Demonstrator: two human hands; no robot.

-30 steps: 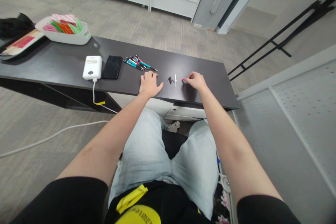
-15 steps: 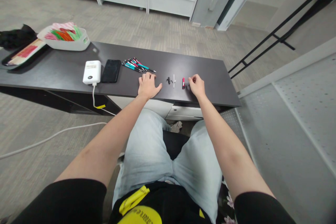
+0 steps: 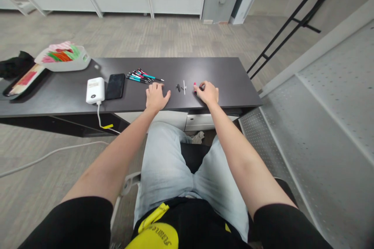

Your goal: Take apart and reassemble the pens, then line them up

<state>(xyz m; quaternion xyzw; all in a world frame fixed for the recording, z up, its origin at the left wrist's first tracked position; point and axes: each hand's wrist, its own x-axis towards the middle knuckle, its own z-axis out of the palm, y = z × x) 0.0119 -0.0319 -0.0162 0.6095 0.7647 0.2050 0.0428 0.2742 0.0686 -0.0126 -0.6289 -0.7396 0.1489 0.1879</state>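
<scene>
My left hand (image 3: pixel 156 96) lies palm down on the dark tabletop (image 3: pixel 222 70), fingers apart, holding nothing. Just beyond its fingertips is a loose pile of slim pens (image 3: pixel 140 76) in turquoise, red, white and black. My right hand (image 3: pixel 208 93) has its thumb and fingers closed around a short pink-and-black pen part (image 3: pixel 194 84), partly hidden by the fingers. Between my hands lie a thin white stick (image 3: pixel 184 87), a small black piece (image 3: pixel 178 87) and some tiny bits too small to name.
To the left are a black phone-like slab (image 3: pixel 115 86) and a white power bank (image 3: pixel 95 90) with a white cable (image 3: pixel 99 114) hanging over the front edge. Farther left stand a white basket (image 3: pixel 83 62) of colourful items and a dark tray (image 3: pixel 20 90). A perforated panel (image 3: pixel 330 136) rises at right.
My right hand has moved left onto the pink-and-black pen part, which lay beside it before. My left hand stays resting by the pens. The camera view has shifted slightly.
</scene>
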